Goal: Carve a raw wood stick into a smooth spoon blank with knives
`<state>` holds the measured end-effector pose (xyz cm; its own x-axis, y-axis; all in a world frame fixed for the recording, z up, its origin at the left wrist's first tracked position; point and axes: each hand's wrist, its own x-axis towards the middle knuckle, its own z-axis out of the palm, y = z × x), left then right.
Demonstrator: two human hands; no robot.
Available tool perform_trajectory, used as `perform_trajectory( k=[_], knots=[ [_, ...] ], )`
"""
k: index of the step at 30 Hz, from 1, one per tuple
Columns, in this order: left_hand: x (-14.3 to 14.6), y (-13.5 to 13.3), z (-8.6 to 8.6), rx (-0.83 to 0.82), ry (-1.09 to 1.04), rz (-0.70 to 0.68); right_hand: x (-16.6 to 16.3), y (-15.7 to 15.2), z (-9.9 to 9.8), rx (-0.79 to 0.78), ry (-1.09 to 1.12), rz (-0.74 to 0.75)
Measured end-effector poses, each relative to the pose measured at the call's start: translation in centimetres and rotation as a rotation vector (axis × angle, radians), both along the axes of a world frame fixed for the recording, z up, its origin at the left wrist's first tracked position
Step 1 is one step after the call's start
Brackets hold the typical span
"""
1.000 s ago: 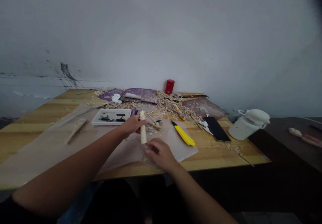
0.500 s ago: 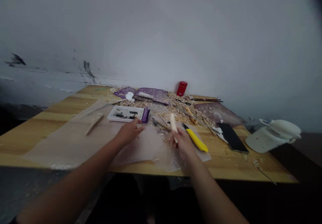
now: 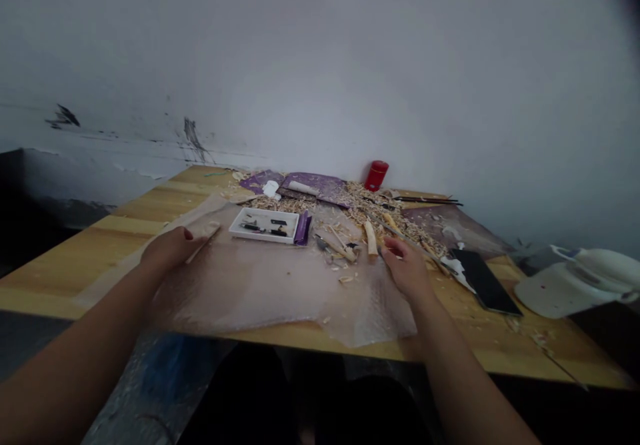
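My left hand [image 3: 169, 249] rests on the left part of a bubble-wrap sheet [image 3: 270, 288], its fingers curled over the near end of a thin wooden strip [image 3: 209, 234]. Whether it grips the strip is unclear. My right hand [image 3: 407, 268] lies at the sheet's right side with fingers bent and thumb tucked in, and what is under it is hidden. A pale carved wood piece [image 3: 370, 238] lies loose on the table just left of that hand. Small tools and wood offcuts [image 3: 340, 248] lie beside it.
A white tray [image 3: 265, 224] of small parts and a purple case [image 3: 303, 228] sit behind the sheet. Wood shavings [image 3: 350, 202], a purple mat [image 3: 317, 186] and a red can [image 3: 376, 175] are by the wall. A black phone [image 3: 483, 272] and a white pot [image 3: 575, 282] are on the right.
The carved wood piece went from my left hand to my right, which then laid it on the table. My left hand swung left to the wooden strip. The yellow knife is out of sight.
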<state>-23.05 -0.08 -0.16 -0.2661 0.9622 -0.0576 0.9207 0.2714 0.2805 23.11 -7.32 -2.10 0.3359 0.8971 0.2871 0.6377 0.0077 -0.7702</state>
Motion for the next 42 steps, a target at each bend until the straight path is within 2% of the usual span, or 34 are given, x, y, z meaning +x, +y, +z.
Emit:
perform_trajectory(
  k=[5,10,13,16,17,18,21,23,28,30,32,35,37,38,40,42],
  knots=[
    [0.8,0.8,0.2,-0.063,-0.122,-0.039,0.4,-0.9,0.4,0.035,-0.073,0.063],
    [3.7,-0.2,2.1,0.046,-0.387,-0.126,2.0,-0.6,0.2,0.024,-0.352,-0.006],
    [7.8,-1.1,3.0,0.022,-0.650,-0.290,2.8,0.0,0.6,-0.044,-0.452,-0.020],
    [13.8,-1.7,3.1,0.006,-0.858,-0.406,2.5,1.6,1.6,-0.118,-0.514,0.032],
    [15.9,-1.7,2.9,0.015,-0.953,-0.428,2.2,2.4,1.9,-0.142,-0.536,0.055],
    [18.1,-1.7,2.7,0.008,-1.203,-0.409,1.9,3.3,2.3,-0.169,-0.559,0.076],
    [23.5,-1.6,1.9,-0.057,-1.346,-0.426,1.1,6.2,2.7,-0.263,-0.622,0.089],
    [25.7,-1.3,1.3,-0.093,-1.404,-0.445,0.7,7.8,2.4,-0.333,-0.653,0.065],
    [26.6,-0.1,-0.1,-0.131,-1.487,-0.460,0.6,9.1,0.6,-0.421,-0.669,0.039],
    [26.3,0.4,-0.9,-0.138,-1.497,-0.468,0.6,8.9,0.6,-0.405,-0.649,0.030],
    [26.1,0.7,-1.6,-0.141,-1.502,-0.484,0.4,8.4,1.3,-0.371,-0.635,0.002],
    [26.1,0.7,-2.2,-0.122,-1.516,-0.524,-0.8,7.5,3.4,-0.231,-0.464,0.048],
    [26.0,0.6,-2.2,-0.079,-1.536,-0.554,-2.4,7.0,4.5,-0.045,0.009,0.262],
    [25.9,0.6,-2.1,-0.051,-1.549,-0.563,-3.3,6.8,4.8,-0.001,0.228,0.363],
    [25.7,0.5,-1.8,0.007,-1.575,-0.571,-5.0,6.5,4.6,0.006,0.557,0.513],
    [25.4,0.4,-1.6,0.045,-1.596,-0.564,-6.3,6.5,3.7,-0.036,0.731,0.586]
  ],
)
